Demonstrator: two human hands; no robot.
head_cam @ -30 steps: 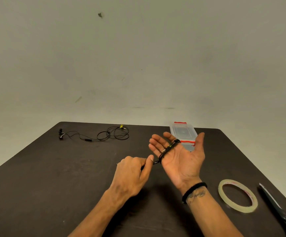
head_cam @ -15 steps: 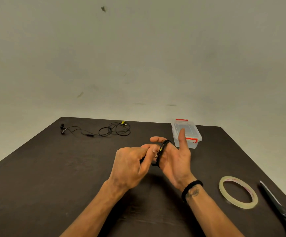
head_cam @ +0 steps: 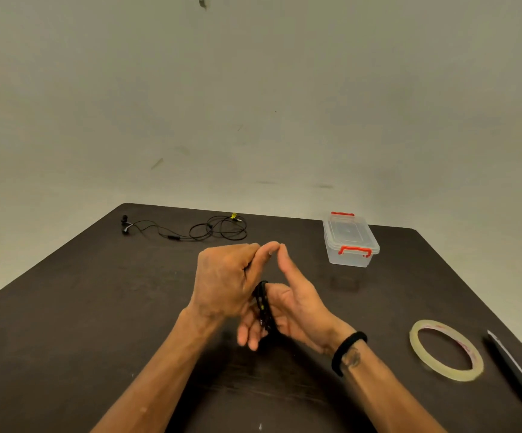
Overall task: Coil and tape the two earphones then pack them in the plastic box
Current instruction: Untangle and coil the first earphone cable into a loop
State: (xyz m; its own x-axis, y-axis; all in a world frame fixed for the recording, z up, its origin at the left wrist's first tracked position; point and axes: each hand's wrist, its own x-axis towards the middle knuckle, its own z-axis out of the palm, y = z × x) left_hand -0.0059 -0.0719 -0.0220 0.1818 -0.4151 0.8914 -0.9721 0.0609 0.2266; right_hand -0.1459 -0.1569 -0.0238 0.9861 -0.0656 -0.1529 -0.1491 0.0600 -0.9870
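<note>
A person winds a black earphone cable (head_cam: pixel 263 303) around the straight fingers (head_cam: pixel 247 334) of the right hand (head_cam: pixel 287 307), which serve as a form so the loops come out even. The palm is turned inward and the thumb is raised clear of the cable. The left hand (head_cam: pixel 225 282) is clenched over the coil, thumb against forefinger in a pinch, probably on the loose end of the cable, though the end itself cannot be made out. A yellow fleck shows among the black turns.

The second earphone (head_cam: pixel 187 229) lies untouched at the far left of the dark, matte desk (head_cam: pixel 66 307), its thin cable in loose, uneven loops with a yellow plug at one end and the buds at the other. At the far right stands the small clear plastic box (head_cam: pixel 350 242), rectangular with rounded corners, its lid on and both red clips down; it would have to be opened before packing.

Near the right wrist a ring of clear tape (head_cam: pixel 447 351) lies flat, and just beside it black scissors (head_cam: pixel 515 376), both within easy reach for binding the coil. By the look of it the work is early: one coil nearly wound, nothing taped.
</note>
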